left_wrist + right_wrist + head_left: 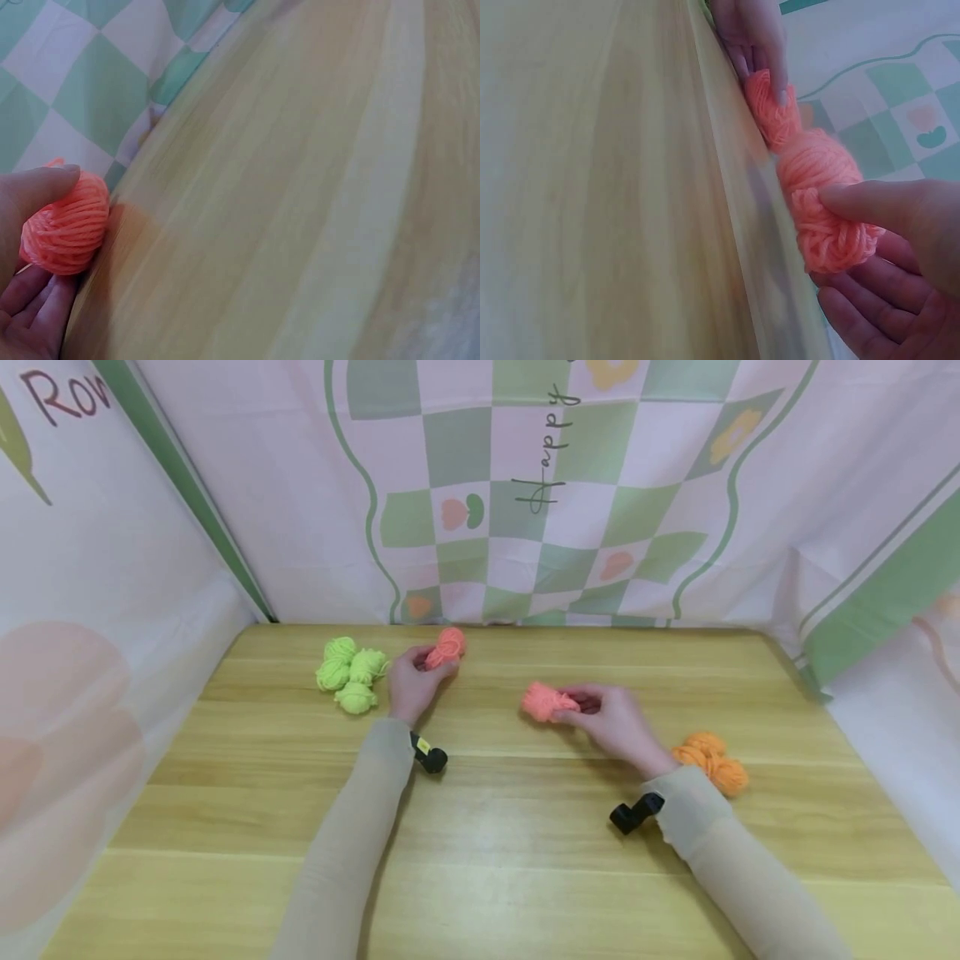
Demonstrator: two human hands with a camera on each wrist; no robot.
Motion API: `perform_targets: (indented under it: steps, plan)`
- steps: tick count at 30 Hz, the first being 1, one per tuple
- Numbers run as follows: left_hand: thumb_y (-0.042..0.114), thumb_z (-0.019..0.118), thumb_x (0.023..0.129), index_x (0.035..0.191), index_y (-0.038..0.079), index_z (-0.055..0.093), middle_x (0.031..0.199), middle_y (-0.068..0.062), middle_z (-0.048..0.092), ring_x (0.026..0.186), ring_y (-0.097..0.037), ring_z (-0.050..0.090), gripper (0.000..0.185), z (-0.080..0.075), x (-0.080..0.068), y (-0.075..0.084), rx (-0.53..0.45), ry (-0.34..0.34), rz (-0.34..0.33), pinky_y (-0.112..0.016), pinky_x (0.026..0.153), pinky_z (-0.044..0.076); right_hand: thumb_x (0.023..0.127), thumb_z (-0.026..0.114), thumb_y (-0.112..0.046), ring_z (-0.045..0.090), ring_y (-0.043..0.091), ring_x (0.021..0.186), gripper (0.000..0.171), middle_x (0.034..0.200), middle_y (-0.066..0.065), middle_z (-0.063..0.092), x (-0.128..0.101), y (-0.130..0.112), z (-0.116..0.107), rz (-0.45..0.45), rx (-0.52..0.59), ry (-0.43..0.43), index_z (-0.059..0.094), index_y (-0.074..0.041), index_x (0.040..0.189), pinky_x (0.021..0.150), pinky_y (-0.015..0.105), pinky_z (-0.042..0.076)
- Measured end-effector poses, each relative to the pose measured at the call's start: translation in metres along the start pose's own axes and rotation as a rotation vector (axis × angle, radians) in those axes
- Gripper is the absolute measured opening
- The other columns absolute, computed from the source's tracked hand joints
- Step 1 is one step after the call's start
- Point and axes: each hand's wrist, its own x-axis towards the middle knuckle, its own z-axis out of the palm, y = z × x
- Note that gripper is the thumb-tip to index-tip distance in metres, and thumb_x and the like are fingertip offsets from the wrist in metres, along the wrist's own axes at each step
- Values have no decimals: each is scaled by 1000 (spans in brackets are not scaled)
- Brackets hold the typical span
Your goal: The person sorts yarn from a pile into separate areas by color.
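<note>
One salmon-pink yarn ball (446,648) is clasped in the left hand (411,685), another salmon-pink yarn bundle (546,702) is pinched in the right hand's (615,722) grip, on the wooden tabletop (510,827).

I see the orange yarn (712,762) partly hidden behind the right sleeve (720,835); left hand (26,285) cut by frame edge.

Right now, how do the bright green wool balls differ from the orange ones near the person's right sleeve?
The green wool balls are lime-coloured; the orange wool balls are deep orange. The green ones lie at the table's far left, beside the left hand; the orange ones sit nearer, by the right wrist. Four green balls show; the orange count is unclear. Both clusters lie untouched.
</note>
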Motion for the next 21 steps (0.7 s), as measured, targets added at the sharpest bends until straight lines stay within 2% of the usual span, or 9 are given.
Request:
perform_targets:
  steps: [10, 21]
  plan:
    - [25, 89, 79, 121, 4, 71, 110, -11, 71, 99, -23, 64, 50, -1, -1, 1, 13, -3, 1, -35, 89, 51, 88, 81, -40, 65, 22, 102, 52, 118, 6, 71, 31, -11, 16, 63, 76, 2, 69, -11, 130, 87, 42, 54]
    - [24, 89, 80, 120, 4, 71, 109, -12, 71, 98, -23, 64, 48, 0, 1, -1, -4, -6, 5, -36, 88, 52, 90, 81, -32, 64, 24, 104, 49, 117, 9, 71, 70, -29, 39, 86, 169, 20, 68, -7, 131, 91, 40, 52]
